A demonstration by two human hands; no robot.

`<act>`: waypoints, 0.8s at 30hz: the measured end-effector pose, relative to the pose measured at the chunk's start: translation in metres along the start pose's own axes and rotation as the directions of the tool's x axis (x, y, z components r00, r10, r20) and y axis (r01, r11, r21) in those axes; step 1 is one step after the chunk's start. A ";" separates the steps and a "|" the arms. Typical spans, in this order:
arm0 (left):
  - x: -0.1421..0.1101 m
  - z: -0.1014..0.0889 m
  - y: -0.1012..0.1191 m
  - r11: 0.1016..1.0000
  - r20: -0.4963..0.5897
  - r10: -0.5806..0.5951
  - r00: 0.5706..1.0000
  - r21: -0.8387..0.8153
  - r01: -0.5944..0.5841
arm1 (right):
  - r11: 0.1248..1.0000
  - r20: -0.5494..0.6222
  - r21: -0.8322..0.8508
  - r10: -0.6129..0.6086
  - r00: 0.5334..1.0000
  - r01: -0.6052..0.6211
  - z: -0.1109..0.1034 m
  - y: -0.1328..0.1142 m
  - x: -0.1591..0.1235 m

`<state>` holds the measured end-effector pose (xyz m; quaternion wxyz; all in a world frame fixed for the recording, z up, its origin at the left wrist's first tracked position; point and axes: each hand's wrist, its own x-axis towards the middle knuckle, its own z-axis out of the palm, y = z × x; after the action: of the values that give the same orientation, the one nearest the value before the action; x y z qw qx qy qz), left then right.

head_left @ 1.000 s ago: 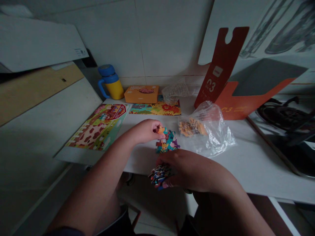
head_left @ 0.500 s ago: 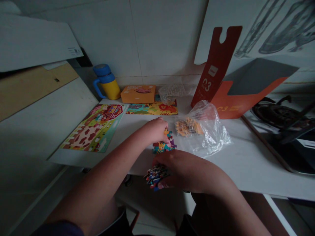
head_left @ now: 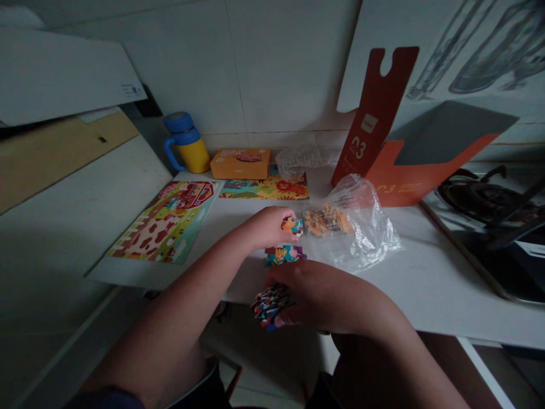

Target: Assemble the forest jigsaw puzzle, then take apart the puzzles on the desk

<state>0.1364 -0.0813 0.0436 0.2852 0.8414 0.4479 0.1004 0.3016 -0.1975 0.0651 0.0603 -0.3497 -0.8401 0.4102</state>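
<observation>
Between the fingers of my left hand (head_left: 272, 224) are colourful jigsaw pieces (head_left: 293, 226), orange, teal and white; how many I cannot tell. Just below, a few puzzle pieces (head_left: 283, 255) with yellow leaves on teal and some purple lie on the white tabletop (head_left: 238, 272). My right hand (head_left: 298, 292) is closed around a thick stack of jigsaw pieces (head_left: 270, 304), their edges facing left, at the table's front edge. Right of my left hand, a clear plastic bag (head_left: 370, 238) has orange-backed pieces (head_left: 327, 220) in it.
Farm picture sheet (head_left: 157, 227) at left, jungle picture strip (head_left: 264, 187) behind. At the back stand a blue-yellow jug (head_left: 189, 145), an orange box (head_left: 240, 163) and crumpled plastic (head_left: 298, 159). An open orange carton (head_left: 400, 176) is at right, beside a gas stove (head_left: 489, 227).
My left hand moved right and down over the pieces on the table, then lifted slightly with pieces in its fingers. My right hand keeps its stack nearly still.
</observation>
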 end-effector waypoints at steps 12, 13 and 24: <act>-0.054 -0.016 -0.015 0.992 0.187 -0.079 0.979 0.108 0.060 | 1.000 0.041 -0.014 -0.005 0.999 0.006 -0.004 -0.003 0.000; -0.056 -0.013 -0.012 0.989 0.169 -0.079 0.983 0.134 0.056 | 1.000 0.038 -0.019 -0.006 0.999 0.007 -0.003 -0.003 0.000; -0.058 -0.011 0.000 0.973 0.097 -0.035 0.995 0.232 0.011 | 0.998 0.042 -0.064 0.030 0.999 -0.027 0.001 -0.011 -0.002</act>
<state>0.0981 -0.1240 0.0579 0.2086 0.8676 0.4514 0.0021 0.2969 -0.2042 0.0723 0.0251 -0.3544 -0.8488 0.3914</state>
